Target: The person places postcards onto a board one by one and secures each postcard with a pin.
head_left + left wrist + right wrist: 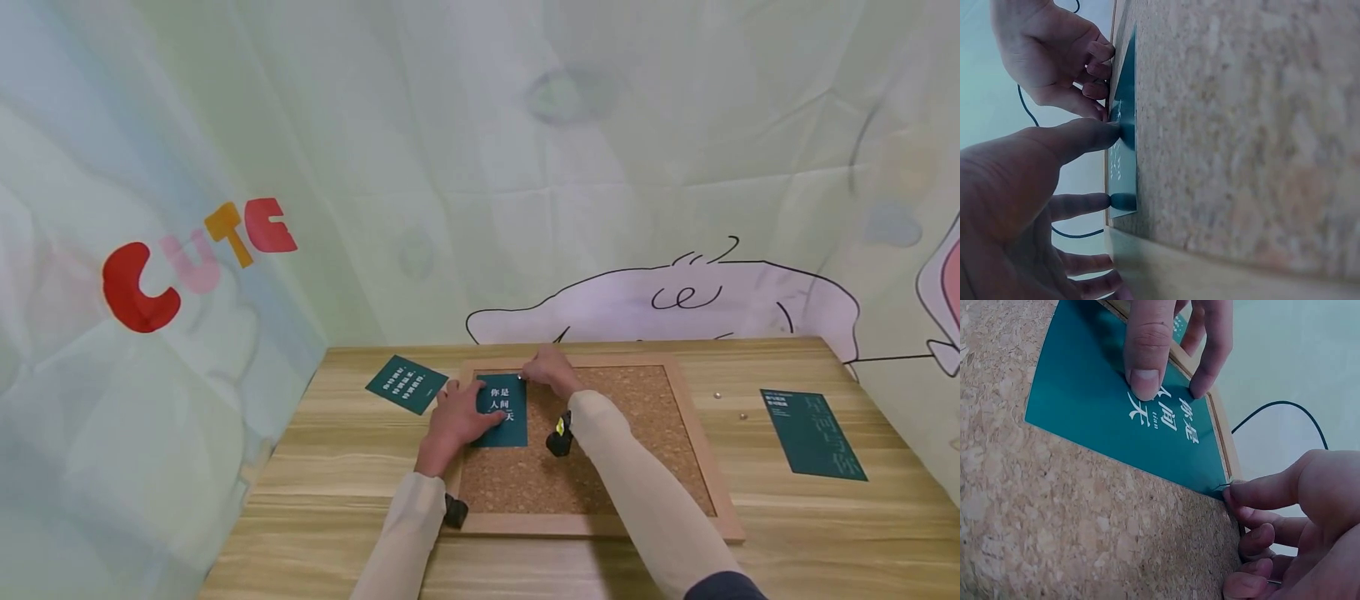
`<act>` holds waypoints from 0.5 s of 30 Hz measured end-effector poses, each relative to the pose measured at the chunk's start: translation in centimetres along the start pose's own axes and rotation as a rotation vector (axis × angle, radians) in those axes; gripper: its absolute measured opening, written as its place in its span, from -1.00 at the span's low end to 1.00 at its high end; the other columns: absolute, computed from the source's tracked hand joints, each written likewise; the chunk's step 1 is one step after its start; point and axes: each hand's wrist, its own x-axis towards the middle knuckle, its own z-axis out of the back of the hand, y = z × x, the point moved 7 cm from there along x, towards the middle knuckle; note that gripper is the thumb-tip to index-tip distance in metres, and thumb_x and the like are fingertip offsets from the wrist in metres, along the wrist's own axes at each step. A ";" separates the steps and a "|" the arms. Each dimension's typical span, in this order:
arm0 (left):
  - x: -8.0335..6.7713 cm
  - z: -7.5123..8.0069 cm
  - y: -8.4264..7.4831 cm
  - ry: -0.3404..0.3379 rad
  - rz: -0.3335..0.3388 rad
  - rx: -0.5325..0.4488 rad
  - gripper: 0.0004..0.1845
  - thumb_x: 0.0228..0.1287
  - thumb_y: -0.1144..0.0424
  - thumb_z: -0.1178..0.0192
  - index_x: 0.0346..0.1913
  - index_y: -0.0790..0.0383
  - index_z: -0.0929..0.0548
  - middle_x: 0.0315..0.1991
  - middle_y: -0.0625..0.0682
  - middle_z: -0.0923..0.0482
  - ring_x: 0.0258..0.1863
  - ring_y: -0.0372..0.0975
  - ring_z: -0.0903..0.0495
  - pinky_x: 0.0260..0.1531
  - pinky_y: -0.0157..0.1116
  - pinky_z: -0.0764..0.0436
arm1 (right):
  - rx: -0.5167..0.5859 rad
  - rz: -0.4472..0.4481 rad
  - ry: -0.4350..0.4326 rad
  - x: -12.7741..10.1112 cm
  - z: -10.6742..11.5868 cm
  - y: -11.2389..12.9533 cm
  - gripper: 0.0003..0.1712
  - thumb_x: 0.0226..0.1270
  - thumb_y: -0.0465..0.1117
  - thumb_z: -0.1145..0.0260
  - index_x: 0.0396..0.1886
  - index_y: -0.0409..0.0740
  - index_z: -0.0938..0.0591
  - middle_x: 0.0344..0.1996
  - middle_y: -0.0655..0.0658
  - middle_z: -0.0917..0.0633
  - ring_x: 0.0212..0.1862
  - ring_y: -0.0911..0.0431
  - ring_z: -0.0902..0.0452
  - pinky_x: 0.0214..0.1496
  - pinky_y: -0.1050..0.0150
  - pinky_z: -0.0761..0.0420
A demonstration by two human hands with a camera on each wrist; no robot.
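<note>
A dark green card (512, 433) with white characters lies on the upper left part of a framed cork board (525, 492). My left hand (459, 415) presses it down, the thumb on the printed lines and a fingertip near the top edge; other fingers reach past the frame. At the card's upper right corner, my right hand (552, 372) pinches a thumbtack (1222, 485) between thumb and index finger. Its thin point shows over the corner in the right wrist view; whether it pierces the card cannot be told. The other right fingers are curled by the frame.
A second green card (407, 385) lies left of the board, partly by its frame. To the right, two small silver tacks (717, 396) and another green card (813, 435) are on the wooden table (322, 500). A printed cloth (420, 167) hangs behind the table.
</note>
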 end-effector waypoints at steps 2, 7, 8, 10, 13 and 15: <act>0.0 0.0 -0.1 -0.002 -0.004 0.001 -0.18 0.27 -0.20 -0.39 0.50 0.09 -0.44 0.40 0.34 -0.27 0.29 0.18 -0.29 0.18 0.22 -0.50 | -0.010 -0.003 -0.001 0.0 0.1 0.0 -0.83 0.34 -0.30 -0.35 -0.46 -0.27 -0.70 -0.51 -0.11 -0.47 -0.32 -0.02 -0.47 -0.29 0.18 -0.40; 0.0 0.1 -0.2 -0.006 -0.014 0.004 -0.18 0.27 -0.20 -0.40 0.50 0.10 -0.44 0.39 0.34 -0.28 0.28 0.19 -0.30 0.17 0.22 -0.51 | -0.021 0.000 -0.016 0.1 0.2 0.0 -0.79 0.35 -0.30 -0.36 -0.51 -0.25 -0.68 -0.50 -0.12 -0.49 -0.32 -0.02 -0.48 -0.30 0.18 -0.40; 0.0 0.0 -0.3 -0.004 -0.013 0.003 -0.18 0.27 -0.20 -0.40 0.50 0.10 -0.44 0.40 0.34 -0.27 0.29 0.19 -0.30 0.18 0.22 -0.50 | -0.023 0.002 -0.019 0.1 0.2 0.0 -0.78 0.35 -0.30 -0.36 -0.52 -0.24 -0.68 -0.51 -0.12 -0.49 -0.32 -0.02 -0.48 -0.30 0.18 -0.40; -0.1 0.1 -0.3 -0.001 -0.011 -0.001 -0.18 0.27 -0.20 -0.40 0.50 0.10 -0.44 0.40 0.34 -0.27 0.29 0.19 -0.29 0.18 0.22 -0.50 | -0.025 -0.004 -0.025 0.2 0.2 0.1 -0.76 0.34 -0.30 -0.36 -0.56 -0.24 -0.66 -0.56 -0.11 -0.46 -0.36 -0.01 -0.47 -0.32 0.19 -0.39; -0.1 0.1 -0.2 0.006 0.003 -0.006 -0.18 0.27 -0.20 -0.40 0.50 0.09 -0.44 0.41 0.34 -0.26 0.29 0.18 -0.29 0.18 0.22 -0.50 | -0.039 -0.019 -0.030 0.4 0.1 0.1 -0.71 0.32 -0.30 -0.37 -0.62 -0.22 -0.63 -0.64 -0.07 -0.39 -0.44 0.01 -0.43 -0.38 0.20 -0.36; -0.2 0.1 -0.1 0.007 0.008 -0.008 -0.18 0.26 -0.19 -0.41 0.50 0.09 -0.45 0.41 0.34 -0.26 0.29 0.18 -0.28 0.18 0.22 -0.50 | -0.048 -0.031 -0.028 0.5 0.0 0.2 -0.71 0.32 -0.30 -0.37 -0.63 -0.23 -0.61 -0.67 -0.06 -0.35 -0.48 0.01 -0.40 -0.41 0.21 -0.33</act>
